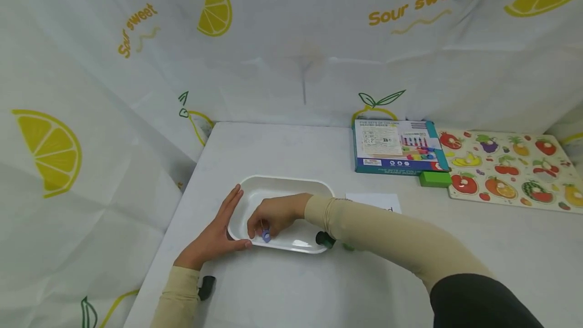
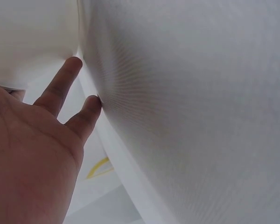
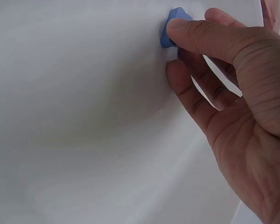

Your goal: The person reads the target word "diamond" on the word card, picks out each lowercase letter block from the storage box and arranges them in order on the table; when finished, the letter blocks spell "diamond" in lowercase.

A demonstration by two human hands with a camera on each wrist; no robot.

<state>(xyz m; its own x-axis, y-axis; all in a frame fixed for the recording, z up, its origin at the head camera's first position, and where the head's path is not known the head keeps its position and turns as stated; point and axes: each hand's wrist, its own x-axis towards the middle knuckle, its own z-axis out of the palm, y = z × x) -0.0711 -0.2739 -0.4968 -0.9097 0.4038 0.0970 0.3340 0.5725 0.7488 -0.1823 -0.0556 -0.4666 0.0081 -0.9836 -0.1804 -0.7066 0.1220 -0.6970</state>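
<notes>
A white rectangular tray (image 1: pixel 287 182) with rounded corners lies on the table. My left hand (image 1: pixel 210 239) is spread around its left end, the fingers along the outer side and the thumb at the near rim. In the left wrist view two straight fingers of the left hand (image 2: pixel 32 154) touch a white surface. Inside the tray, toward its near left corner, my right hand (image 1: pixel 275 214) pinches a small angular blue bead (image 1: pixel 266 236). The right wrist view shows the bead (image 3: pixel 178 27) under the thumb of the right hand (image 3: pixel 238 79), close to the tray's white bottom.
A flat cardboard box (image 1: pixel 396 147) with beads pictured on it lies at the back right. Against it sits a green block (image 1: pixel 434 179), and beside that a fruit puzzle board (image 1: pixel 510 171). A white printed card (image 1: pixel 373 200) lies partly under the right forearm.
</notes>
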